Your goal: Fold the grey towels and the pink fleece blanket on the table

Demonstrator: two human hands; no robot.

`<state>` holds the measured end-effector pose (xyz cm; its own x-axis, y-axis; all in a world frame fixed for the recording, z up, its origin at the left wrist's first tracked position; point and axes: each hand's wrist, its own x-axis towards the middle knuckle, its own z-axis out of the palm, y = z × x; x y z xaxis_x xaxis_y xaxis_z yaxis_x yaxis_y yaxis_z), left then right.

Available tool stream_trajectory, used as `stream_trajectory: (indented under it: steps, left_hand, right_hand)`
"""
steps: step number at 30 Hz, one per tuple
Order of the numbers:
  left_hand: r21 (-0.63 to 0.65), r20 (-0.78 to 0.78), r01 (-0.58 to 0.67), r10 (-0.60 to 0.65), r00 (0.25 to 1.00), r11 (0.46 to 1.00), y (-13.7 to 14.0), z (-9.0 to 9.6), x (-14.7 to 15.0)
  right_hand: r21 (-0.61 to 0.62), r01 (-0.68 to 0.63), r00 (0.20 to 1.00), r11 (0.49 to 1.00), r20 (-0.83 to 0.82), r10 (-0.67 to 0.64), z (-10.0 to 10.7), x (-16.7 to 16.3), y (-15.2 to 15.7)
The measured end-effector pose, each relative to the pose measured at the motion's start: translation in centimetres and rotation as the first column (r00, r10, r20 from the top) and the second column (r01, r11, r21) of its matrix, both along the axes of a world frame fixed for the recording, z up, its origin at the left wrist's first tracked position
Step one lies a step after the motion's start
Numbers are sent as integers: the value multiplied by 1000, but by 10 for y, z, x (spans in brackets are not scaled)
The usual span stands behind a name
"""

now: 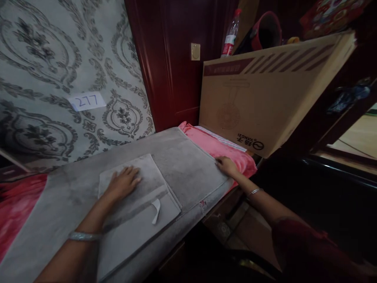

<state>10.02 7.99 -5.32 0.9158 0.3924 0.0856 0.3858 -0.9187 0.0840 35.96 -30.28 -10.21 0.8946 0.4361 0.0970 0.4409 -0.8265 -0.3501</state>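
Note:
My left hand point(122, 184) lies with fingers spread on a flat grey folded panel point(135, 228). A darker strip runs across the panel, and a curled white tab point(156, 210) sticks up from it. Under the panel spreads a grey cloth cover point(188, 159) with a stitched edge. At the far right edge of this cover, my right hand point(226, 166) has its fingers closed on the cloth. Pink fabric point(215, 143) shows beyond the cover, close to my right hand.
A large cardboard box point(250, 94) stands behind the pink fabric. On it are a plastic bottle point(231, 35) and a dark round item with a red rim point(269, 29). Red cloth point(22, 208) lies at left. A paper marked 277 point(87, 101) is on the patterned wall.

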Motion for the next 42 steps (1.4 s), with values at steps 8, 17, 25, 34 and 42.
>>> stream_trajectory:
  steps: [8,17,25,34,42]
  left_hand:
    - [-21,-60,247,-248,967,969,-73,-31,42]
    - [70,35,277,-280,959,958,-75,-58,38]
    - [61,27,267,-269,963,962,-76,-56,39]
    - [67,6,259,-260,966,964,-78,-55,39]
    - [19,88,277,-277,957,961,-74,-63,39]
  right_hand:
    - [-68,1,999,998,-52,-5,3,14,1]
    - [-132,-38,990,991,-137,19,10,13,-2]
    - [-165,-84,981,983,-189,52,19,18,-4]
    - [-80,-51,975,995,-220,32,8,19,-1]
    - [286,-69,886,956,-423,190,11,2,-20]
